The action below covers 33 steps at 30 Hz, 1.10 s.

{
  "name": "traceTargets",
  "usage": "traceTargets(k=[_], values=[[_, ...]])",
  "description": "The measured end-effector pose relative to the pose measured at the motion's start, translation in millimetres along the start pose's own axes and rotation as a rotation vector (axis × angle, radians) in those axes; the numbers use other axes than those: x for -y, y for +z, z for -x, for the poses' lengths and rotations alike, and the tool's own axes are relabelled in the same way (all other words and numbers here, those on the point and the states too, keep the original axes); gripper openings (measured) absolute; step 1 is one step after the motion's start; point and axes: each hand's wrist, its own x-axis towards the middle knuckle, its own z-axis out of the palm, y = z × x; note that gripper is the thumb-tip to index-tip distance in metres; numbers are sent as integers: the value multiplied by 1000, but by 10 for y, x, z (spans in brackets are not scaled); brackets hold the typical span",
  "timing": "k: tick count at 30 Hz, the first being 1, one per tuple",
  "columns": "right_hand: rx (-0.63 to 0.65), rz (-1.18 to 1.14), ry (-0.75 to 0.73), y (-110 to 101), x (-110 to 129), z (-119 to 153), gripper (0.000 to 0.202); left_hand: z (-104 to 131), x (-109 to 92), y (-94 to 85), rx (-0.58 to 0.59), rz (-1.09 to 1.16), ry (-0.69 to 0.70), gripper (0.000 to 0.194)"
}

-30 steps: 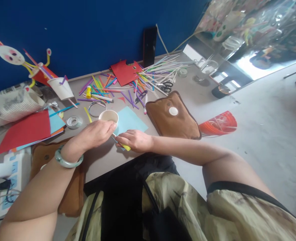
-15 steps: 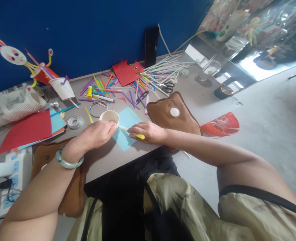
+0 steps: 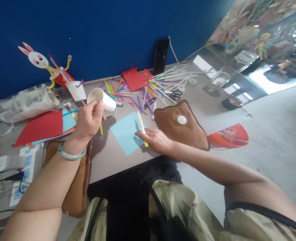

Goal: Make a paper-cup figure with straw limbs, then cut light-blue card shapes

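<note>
A person at a craft-strewn table [image 3: 105,167] holds a white paper cup [image 3: 109,103] and a yellow-ended marker [image 3: 141,124].
In the head view, the left hand [image 3: 89,118] pinches the cup's near rim between thumb and curled fingers, tipping it sideways above the table, mouth leftward; this grip probably keeps the outer wall uncovered. The right hand [image 3: 158,140] grasps the marker near its yellow end, thumb across it, white end pointing up and away, likely to avoid marking the light blue paper sheet [image 3: 124,134] lying flat below. Whether the marker is capped cannot be told.
</note>
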Motion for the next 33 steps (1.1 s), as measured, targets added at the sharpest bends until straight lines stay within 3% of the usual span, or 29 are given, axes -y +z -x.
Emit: traceTargets(k=[8, 12, 16, 19, 23, 26, 30, 33], values=[[14, -38, -5, -58, 101, -4, 32, -45, 25, 62, -45, -99, 141, 31], [-177, -160, 115, -241, 34, -205, 21, -24, 3, 100, 65, -194, 246, 28], [-349, -295, 213, -485, -17, -561, 30, 25, 1, 202, 170, -403, 372, 23], [-338, -320, 235, -589, -38, -815, 40, 57, 12, 281, 190, -551, 460, 18], [-284, -243, 211, -588, -91, -1021, 22, 70, 32, 328, 188, -582, 533, 23], [-284, -178, 189, -527, -153, -1078, 10, 62, 20, 323, 171, -595, 536, 28], [-274, -124, 168, -444, -262, -1084, 9, 61, -8, 330, 186, -592, 548, 33], [-308, -149, 242, -455, -398, -1100, 7, 91, -9, 374, 233, -563, 618, 40]])
